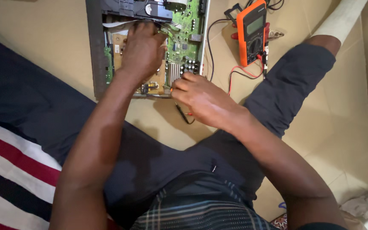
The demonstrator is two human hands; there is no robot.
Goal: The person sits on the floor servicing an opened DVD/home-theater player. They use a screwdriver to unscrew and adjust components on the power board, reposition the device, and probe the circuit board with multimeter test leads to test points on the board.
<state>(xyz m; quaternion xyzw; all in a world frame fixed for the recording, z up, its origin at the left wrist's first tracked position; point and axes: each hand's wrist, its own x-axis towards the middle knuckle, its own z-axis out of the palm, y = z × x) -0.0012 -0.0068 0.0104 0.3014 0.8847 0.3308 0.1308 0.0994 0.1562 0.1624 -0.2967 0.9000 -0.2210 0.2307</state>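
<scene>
An opened electronic device [150, 47] lies on the tan floor [52, 38] directly ahead of both hands, its green circuit board [188, 25] exposed. The left hand [141, 51] is pressed palm-down over the brown board section, fingers curled toward the far edge beneath a black drive unit [137, 9]; what those fingers grip cannot be told. The right hand [201, 100] is closed around a black probe [183, 114] at the near edge of the chassis, its tip hidden. Beyond the right hand an orange multimeter [252, 32] is seen, with red and black leads [239, 72] trailing back. Probing appears to be under way; steady tip placement on small contacts is judged to be called for.
</scene>
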